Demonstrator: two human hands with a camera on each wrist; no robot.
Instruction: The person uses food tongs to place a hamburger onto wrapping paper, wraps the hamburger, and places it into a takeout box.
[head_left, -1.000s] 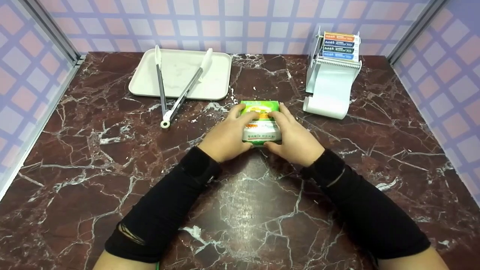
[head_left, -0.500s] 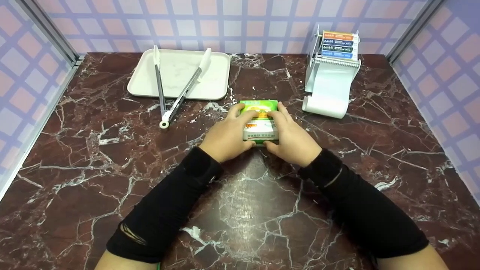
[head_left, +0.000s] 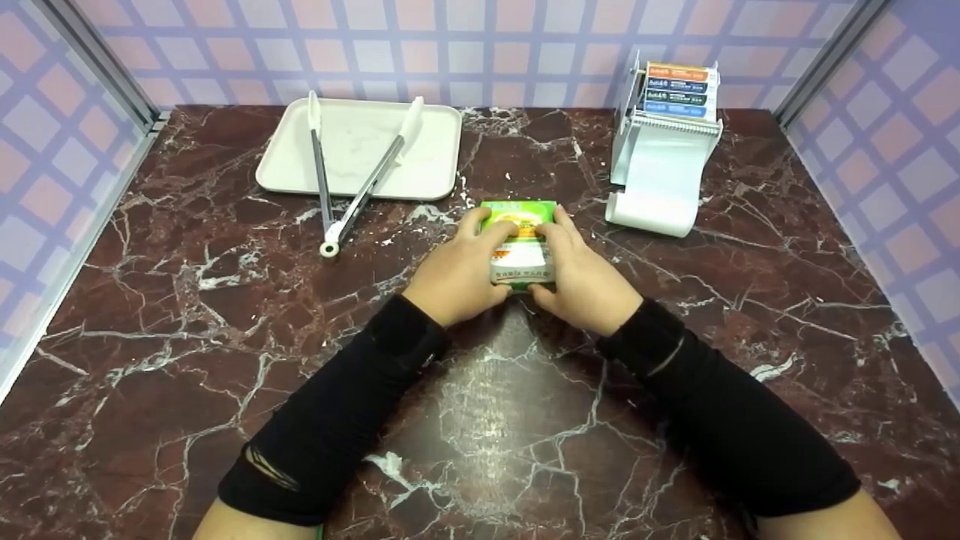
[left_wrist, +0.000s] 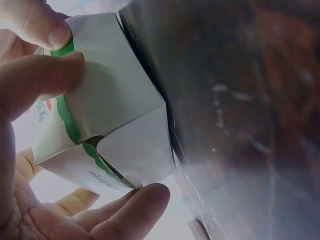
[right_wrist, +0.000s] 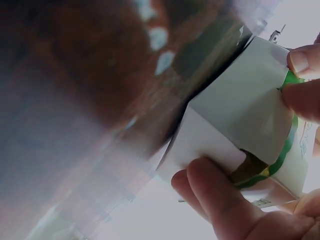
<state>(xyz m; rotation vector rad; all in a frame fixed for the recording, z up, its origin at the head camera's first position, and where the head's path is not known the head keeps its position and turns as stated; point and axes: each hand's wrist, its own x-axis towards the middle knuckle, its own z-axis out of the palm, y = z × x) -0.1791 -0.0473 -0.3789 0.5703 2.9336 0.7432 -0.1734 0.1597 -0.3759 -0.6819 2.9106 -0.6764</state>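
Note:
A green, white and yellow paper burger box (head_left: 523, 259) stands lidded on the table between the two hands. My left hand (head_left: 459, 276) grips its left side, with the thumb at the near lower edge and a finger over the top. From the right, my right hand (head_left: 592, 281) holds the opposite side in much the same way. In the left wrist view the box's front wall (left_wrist: 115, 75) is plain white under a green scalloped edge, and a corner flap is slightly gaped. The right wrist view shows a dark gap at the box's corner (right_wrist: 250, 167). The inside is hidden.
A white tray (head_left: 431, 165) lies at the back left, with long tongs (head_left: 322, 176) spread across its front edge. At the back right stands a label dispenser (head_left: 679, 124) with a white strip (head_left: 660, 165) curling onto the marbled table (head_left: 510, 420). Patterned walls enclose the back and sides.
Both hands draw very slightly inward along the box's near side, the left one shifting a little to the right. The box stays in place; tray, tongs and dispenser are unmoved.

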